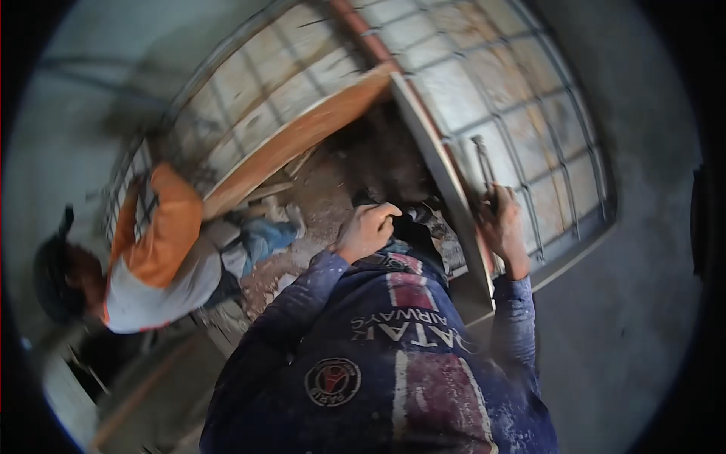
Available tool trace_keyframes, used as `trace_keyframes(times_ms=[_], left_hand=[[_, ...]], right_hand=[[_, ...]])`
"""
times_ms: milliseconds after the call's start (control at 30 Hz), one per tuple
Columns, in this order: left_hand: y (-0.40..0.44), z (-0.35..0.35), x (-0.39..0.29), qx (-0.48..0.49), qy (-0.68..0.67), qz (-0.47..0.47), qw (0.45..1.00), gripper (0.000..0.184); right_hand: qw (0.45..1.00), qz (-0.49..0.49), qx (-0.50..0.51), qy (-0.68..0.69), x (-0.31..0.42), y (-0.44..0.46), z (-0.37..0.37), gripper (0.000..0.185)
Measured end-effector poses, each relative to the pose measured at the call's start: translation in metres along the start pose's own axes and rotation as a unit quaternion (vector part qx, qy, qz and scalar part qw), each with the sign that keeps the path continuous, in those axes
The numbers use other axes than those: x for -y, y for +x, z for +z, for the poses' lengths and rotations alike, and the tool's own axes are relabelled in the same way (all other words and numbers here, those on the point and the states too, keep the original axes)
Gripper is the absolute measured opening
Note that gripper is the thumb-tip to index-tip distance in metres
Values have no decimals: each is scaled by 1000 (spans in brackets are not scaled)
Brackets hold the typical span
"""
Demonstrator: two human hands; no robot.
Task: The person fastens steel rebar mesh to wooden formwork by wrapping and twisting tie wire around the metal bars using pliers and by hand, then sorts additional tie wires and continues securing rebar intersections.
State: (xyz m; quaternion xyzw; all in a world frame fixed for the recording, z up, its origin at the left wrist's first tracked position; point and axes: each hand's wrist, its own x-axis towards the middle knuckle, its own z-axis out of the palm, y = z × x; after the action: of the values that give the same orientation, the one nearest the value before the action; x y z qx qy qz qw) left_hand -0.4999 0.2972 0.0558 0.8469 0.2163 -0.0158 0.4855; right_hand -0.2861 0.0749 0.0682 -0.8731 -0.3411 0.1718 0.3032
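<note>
Hanging half-curled before the dark-blue, dust-smeared jersey (370,348), the left hand (370,229) leaves unclear whether it grips anything. A long, pale-edged wooden board (445,179) stands between it and the right hand (502,225), whose fingers wrap a plier-like metal tool (482,159). Beyond, a grey steel-bar grid (500,116) crosses stained pale panels (448,87); leftward is a co-worker (170,234) in orange and white. Slim, dark and blurred, the tool points headfirst away, before the grid.
</note>
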Motion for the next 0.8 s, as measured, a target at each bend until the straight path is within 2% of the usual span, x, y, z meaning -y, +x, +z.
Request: trace_keyframes(times_ms=[67,100,133,200,267,367,400,467,533,567,633,667,733,800], left_hand=[[-17,11,34,-51,-40,4,998,25],[-23,12,44,-86,-32,30,995,30],[-32,11,55,-81,-51,22,995,35],[-50,12,73,-107,-45,9,993,37],[-70,9,91,-127,-51,-7,991,37],[-111,2,124,-147,-38,-36,988,36],[-124,-4,135,-148,-33,-54,987,35],[-157,-12,165,-114,-35,-181,976,28],[-193,-10,206,-141,-71,-244,957,29],[-216,-2,230,-153,-76,-254,952,29],[-263,26,283,-195,-122,-337,913,28],[-289,42,307,-202,-63,-353,911,28],[-329,55,303,-218,-74,-459,858,28],[-366,95,310,-283,-124,-502,807,29]], right_hand=[[999,-11,24,-34,2,12,3,38],[999,9,26,-30,6,18,7,39],[999,34,27,-30,12,22,11,40],[998,0,-6,-67,0,30,24,40],[993,-32,7,-110,-15,38,33,40],[991,-41,-63,-113,-22,38,41,40],[990,-8,-83,-114,-17,39,43,40],[972,-66,-95,-206,1,37,34,42],[956,-20,-160,-246,26,35,37,42],[950,-39,-184,-250,37,35,43,42],[940,-88,-226,-242,67,35,57,38],[942,-107,-213,-238,84,36,68,38],[946,-195,-174,-193,118,36,94,32],[968,-211,-67,-119,146,33,128,30]])
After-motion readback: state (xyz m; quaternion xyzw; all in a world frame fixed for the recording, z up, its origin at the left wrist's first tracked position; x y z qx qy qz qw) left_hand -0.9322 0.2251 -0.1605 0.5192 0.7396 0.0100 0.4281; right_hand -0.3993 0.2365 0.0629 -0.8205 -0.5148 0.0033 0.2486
